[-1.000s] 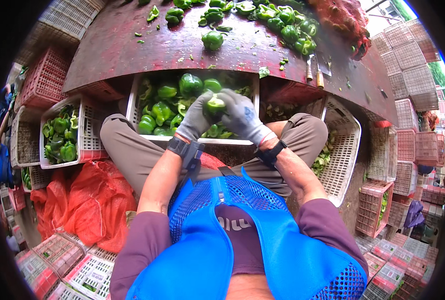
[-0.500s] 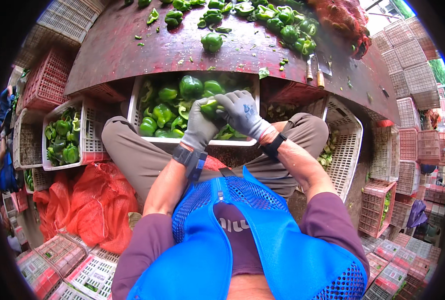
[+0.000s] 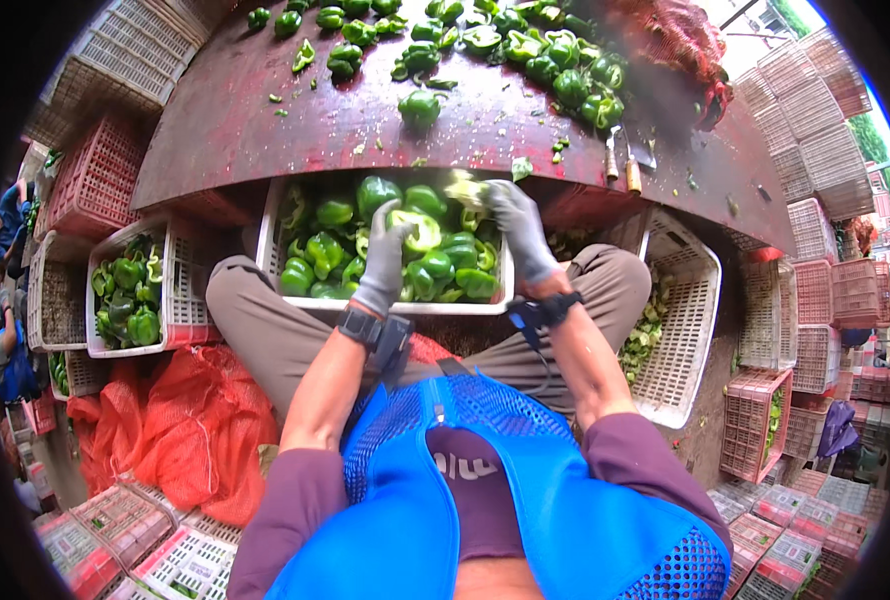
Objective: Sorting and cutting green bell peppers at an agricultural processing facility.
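Observation:
Over a white crate [image 3: 385,300] of green bell peppers, my gloved left hand [image 3: 385,258] grips a bell pepper [image 3: 422,230] whose pale inside faces up. To its right my gloved right hand [image 3: 521,228] has its fingers closed on a pale green pepper core [image 3: 465,188], smeared by motion. The two pieces are apart. Below them, whole and opened peppers fill the crate, which sits between my knees, partly under the table's edge.
More peppers [image 3: 565,85] lie on the dark red table [image 3: 235,130], with knives [image 3: 632,172] at its right. A crate [image 3: 690,330] with pale scraps stands at my right. A pepper crate [image 3: 165,315] and red mesh sacks [image 3: 190,430] are at my left.
My hands were together on one pepper and have moved apart. The core has come out in my right hand, up and to the right; the opened pepper stays in my left.

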Tool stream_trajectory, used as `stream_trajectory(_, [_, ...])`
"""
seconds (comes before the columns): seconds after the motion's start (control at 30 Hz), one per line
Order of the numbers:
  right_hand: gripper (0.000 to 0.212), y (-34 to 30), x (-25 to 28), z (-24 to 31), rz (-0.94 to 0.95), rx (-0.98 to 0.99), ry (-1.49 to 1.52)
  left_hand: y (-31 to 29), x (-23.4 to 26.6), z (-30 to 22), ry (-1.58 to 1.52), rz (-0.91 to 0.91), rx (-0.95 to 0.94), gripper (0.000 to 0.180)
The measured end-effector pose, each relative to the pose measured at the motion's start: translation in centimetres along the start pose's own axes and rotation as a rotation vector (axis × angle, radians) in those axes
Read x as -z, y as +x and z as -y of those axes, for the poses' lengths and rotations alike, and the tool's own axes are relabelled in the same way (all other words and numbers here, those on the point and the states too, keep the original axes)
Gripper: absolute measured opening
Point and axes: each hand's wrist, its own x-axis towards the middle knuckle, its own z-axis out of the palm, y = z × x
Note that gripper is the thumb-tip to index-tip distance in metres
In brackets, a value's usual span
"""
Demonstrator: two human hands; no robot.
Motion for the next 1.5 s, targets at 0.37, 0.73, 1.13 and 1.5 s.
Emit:
stream_trajectory(0.37, [0.062, -4.1, 30.7, 4.3, -0.235, -0.432, -1.613, 3.8, -3.8, 2.3, 1.687, 0.5, -0.584, 0.079])
stream_trajectory(0.73, [0.098, 26.0, -2.5, 6.7, 0.365, 0.567, -1.131, 7.6, -0.9, 3.1, 1.594, 0.512, -0.597, 0.08])
stream_trajectory(1.13, [0.065, 30.3, -9.1, -1.7, 0.211, -0.032, -0.344, 10.4, -0.1, -1.8, 1.077, 0.112, -0.51, 0.092])
stream_trajectory(1.5, [0.038, 4.3, -8.7, 1.4, -0.006, 0.48, -0.389, 3.0, -4.9, -3.3, -0.353, 0.104, 0.319, 0.055])
